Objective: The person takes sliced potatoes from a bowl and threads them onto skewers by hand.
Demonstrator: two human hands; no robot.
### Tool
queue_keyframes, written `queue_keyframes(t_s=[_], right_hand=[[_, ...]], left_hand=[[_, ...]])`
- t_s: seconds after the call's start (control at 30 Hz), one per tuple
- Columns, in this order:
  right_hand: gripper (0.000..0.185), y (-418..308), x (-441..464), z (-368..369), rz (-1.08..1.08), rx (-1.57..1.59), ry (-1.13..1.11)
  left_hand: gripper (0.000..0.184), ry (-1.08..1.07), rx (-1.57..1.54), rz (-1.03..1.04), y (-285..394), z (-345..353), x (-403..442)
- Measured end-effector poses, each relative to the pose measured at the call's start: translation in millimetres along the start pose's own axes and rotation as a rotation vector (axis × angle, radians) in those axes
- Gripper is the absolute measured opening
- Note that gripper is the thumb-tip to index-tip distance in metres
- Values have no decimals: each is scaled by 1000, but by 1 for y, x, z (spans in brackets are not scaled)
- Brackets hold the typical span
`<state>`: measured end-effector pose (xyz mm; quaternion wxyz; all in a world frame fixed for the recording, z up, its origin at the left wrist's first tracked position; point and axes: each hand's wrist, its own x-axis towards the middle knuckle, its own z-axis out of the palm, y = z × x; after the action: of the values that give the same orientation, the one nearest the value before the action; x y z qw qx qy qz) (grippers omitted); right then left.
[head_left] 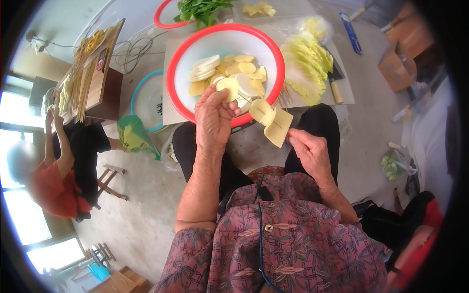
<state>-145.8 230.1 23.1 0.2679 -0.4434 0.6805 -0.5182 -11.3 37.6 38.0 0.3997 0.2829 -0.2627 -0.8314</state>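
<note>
My left hand (213, 119) pinches a round, pale yellow potato slice (227, 89) over the near side of a red-rimmed basin (172, 88). My right hand (313, 152) is closed at the near end of a thin skewer that carries two round potato slices (262, 112) and a flat, square yellowish sheet (279, 128). The skewer's far end reaches toward the slice in my left hand; whether it touches is hard to see. Inside the basin are loose yellow slices (245, 67) and a stack of white slices (205, 68).
Cabbage leaves (308, 66) and a wooden-handled knife (336, 90) lie right of the basin. Green leaves (202, 10) fill another red-rimmed basin behind. A person in red (56, 190) works at a wooden table on the left; another person's legs (403, 219) show at right.
</note>
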Motion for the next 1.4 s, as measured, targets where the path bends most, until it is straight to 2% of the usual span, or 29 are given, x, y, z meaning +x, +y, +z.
queue_keyframes(t_s=[0.13,0.6,0.93,1.0,1.1,1.23,1.33,1.4], right_hand=[[17,0,-1,1,5,11,-4],[16,1,1,-1,48,15,-50],[16,1,1,4,35,41,-44],[16,2,1,3,42,38,-49],[16,4,1,3,39,38,-48],[16,7,1,3,52,41,-54],[16,8,0,2,63,25,-65],[16,11,0,1,40,27,-45]], left_hand=[[18,-30,-34,-20,-1,-4,2],[24,85,-166,-147,-2,-8,8],[21,21,-282,-276,-1,-20,12],[30,36,-306,-279,-2,-19,11],[21,16,-315,-302,-3,-22,12],[22,23,-309,-317,-3,-20,12],[32,107,-187,-219,-1,-9,6],[34,10,-18,-156,3,-5,4]])
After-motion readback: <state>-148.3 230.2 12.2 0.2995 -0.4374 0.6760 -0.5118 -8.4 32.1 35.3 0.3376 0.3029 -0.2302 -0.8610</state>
